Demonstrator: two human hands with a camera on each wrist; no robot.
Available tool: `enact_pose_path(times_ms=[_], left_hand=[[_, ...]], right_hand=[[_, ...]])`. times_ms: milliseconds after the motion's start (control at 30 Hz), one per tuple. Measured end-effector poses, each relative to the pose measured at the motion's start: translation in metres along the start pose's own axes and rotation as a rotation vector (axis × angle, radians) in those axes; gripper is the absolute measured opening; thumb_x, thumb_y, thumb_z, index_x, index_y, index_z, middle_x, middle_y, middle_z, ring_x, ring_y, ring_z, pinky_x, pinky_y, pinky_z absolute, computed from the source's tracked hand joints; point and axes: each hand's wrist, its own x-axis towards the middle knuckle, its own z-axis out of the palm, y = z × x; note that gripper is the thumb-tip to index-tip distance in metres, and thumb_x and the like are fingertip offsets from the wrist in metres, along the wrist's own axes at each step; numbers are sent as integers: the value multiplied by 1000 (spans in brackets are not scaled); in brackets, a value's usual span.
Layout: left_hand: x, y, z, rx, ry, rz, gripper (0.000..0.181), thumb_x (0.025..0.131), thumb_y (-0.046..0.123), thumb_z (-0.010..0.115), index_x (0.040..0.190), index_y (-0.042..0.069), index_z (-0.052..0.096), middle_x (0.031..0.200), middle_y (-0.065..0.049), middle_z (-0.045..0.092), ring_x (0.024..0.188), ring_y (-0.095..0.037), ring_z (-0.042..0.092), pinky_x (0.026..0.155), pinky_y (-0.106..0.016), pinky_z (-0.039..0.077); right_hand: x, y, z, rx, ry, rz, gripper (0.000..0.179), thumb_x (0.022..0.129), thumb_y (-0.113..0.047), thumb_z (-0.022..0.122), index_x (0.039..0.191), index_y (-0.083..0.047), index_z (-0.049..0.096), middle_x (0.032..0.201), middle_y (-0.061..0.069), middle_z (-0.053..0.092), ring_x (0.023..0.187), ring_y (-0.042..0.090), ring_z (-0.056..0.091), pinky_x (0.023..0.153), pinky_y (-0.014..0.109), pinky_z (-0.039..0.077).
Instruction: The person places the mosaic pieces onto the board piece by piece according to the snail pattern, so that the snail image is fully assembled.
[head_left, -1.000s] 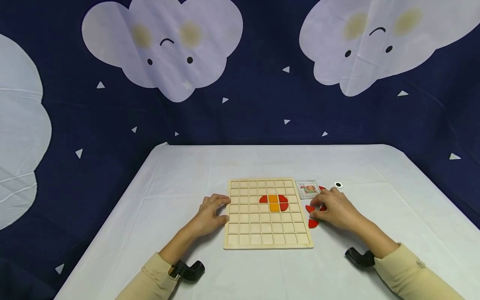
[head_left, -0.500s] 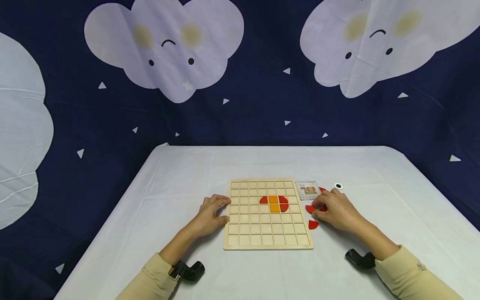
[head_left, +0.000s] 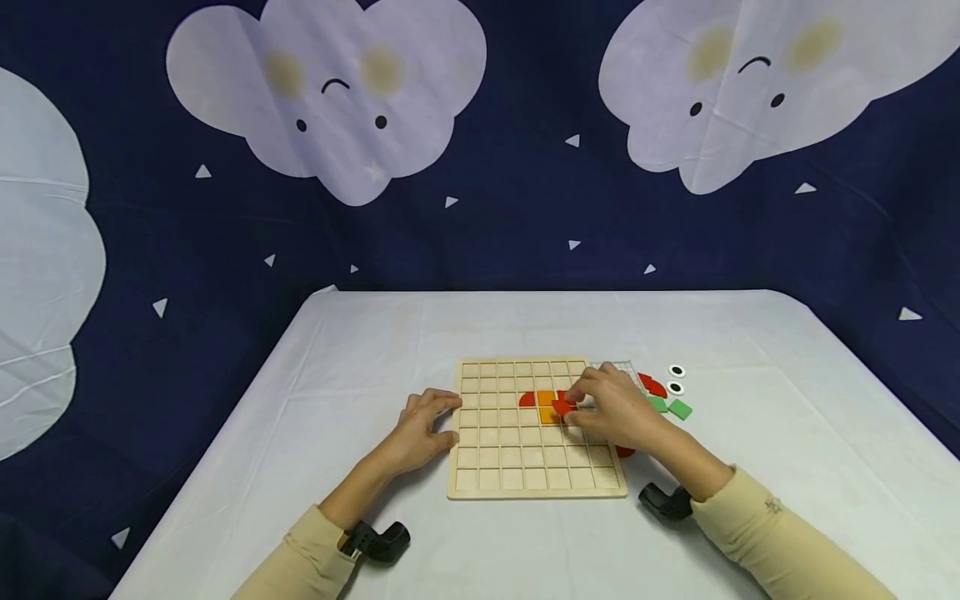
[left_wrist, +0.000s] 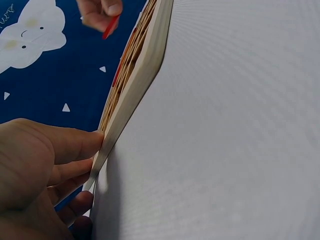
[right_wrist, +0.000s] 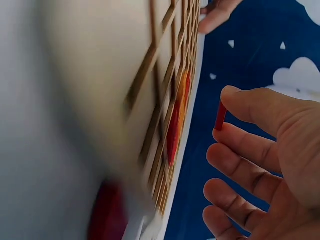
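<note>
In the head view my right hand (head_left: 618, 408) is over the right half of a wooden grid board (head_left: 498, 479). Between thumb and index finger it pinches a red quarter-circle tile (head_left: 562, 407). The right wrist view shows this red tile (right_wrist: 220, 116) edge-on, held above the board. Under it are orange tiles (head_left: 546, 397) and red tiles (head_left: 527, 400) set in the grid, partly hidden by the hand. My left hand (head_left: 416, 433) rests its thumb and fingertips on the board's left edge; the left wrist view shows the thumb (left_wrist: 82, 145) against the rim.
Right of the board lie red tiles (head_left: 652, 385), green tiles (head_left: 680, 409) and two white discs with black centres (head_left: 677, 371). A printed pattern card (head_left: 626, 367) is half hidden behind the right hand. Another red tile (head_left: 625, 452) lies by the board's right edge.
My right hand has picked up a red quarter-circle tile from beside the board and moved left over the grid, uncovering the green tiles and a second disc. The left hand has stayed put.
</note>
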Motion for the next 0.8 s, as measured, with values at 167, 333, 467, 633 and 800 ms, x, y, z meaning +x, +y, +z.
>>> enact_pose_path(times_ms=[167,333,467,633,800], left_hand=[[0,-1,0,5,7,14,45,80,6,68,124,4,59,131,-5,51,113,-24,37,93,-44,29],[0,0,0,0,3,-1,45,80,6,68,124,5,59,132,-4,51,113,-23,37,94,-45,28],[1,-1,0,6,5,-1,45,80,6,68,124,5,59,131,-4,51,113,-23,37,93,-45,29],[1,-1,0,0,1,-6,45,80,6,68,124,4,59,132,-4,50,115,-24,36,95,-48,29],[1,-1,0,-2,-4,-10,45,81,6,68,124,4,58,132,-4,50,116,-24,36,96,-49,29]], right_hand=[[16,-20,10,33,4,-56,19,74,-27,78,89,-15,74,90,-3,65,84,16,48,73,32,38],[25,-28,18,44,20,-87,18,73,-26,79,86,-14,74,86,-4,65,80,14,47,73,30,36],[28,-30,21,41,-2,-81,18,73,-27,78,86,-14,75,85,-4,65,76,13,44,69,28,33],[28,-28,24,31,-53,-64,19,74,-27,78,87,-14,74,80,-5,61,73,13,39,65,26,29],[27,-28,24,0,-68,-77,20,73,-29,79,88,-16,74,83,-4,63,74,13,41,65,25,30]])
